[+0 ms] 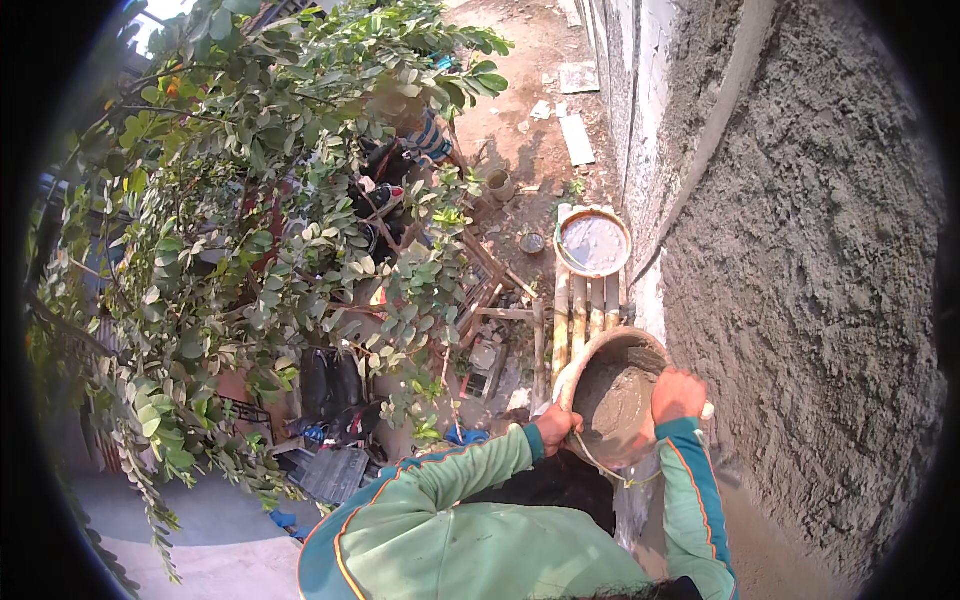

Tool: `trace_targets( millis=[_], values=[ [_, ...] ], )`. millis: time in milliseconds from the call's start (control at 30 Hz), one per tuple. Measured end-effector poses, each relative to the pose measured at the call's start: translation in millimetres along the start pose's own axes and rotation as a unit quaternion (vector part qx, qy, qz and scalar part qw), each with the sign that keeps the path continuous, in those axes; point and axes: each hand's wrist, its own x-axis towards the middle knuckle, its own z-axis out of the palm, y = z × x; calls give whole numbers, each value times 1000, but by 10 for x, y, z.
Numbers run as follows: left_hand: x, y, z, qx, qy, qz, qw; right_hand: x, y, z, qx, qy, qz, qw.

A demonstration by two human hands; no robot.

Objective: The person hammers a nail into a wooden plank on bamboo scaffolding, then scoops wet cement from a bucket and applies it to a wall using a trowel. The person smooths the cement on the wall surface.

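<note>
Below me is a round bucket of wet grey mortar, with a thin cord handle hanging at its near side. My left hand grips its left rim. My right hand is closed at the bucket's right side, around what looks like a pale tool handle; the tool's other end is hard to make out. Beyond the bucket, a round basin of milky grey liquid rests on bamboo poles, which run away from me beside the wall.
A rough plastered wall rises on my right. Leafy branches fill the left, over jumbled wood and dark objects. A dirt path with white slabs and a small pail lies farther off.
</note>
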Motion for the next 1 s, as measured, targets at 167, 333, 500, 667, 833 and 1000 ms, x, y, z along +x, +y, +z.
trace_targets(
  millis=[167, 333, 500, 667, 833, 1000],
  values=[
    [111, 182, 69, 29, -43, 16, 999, -239, -576, -8, -45, 56, -144, 987],
    [204, 13, 148, -6, -56, 52, 997, -131, 121, -41, 23, 155, -39, 987],
    [-241, 284, 426, 103, -96, 134, 981, -345, 624, 651, 163, -80, 79, 980],
    [-485, 515, 249, 31, -151, 77, 985, -706, 259, 617, 407, -138, -63, 901],
    [-272, 301, 117, -39, -98, 25, 994, -617, -131, 526, 745, -399, 204, 493],
    [-26, 51, -170, -79, -65, -1, 995, -614, 143, 222, 264, -124, 28, 956]
  ],
)
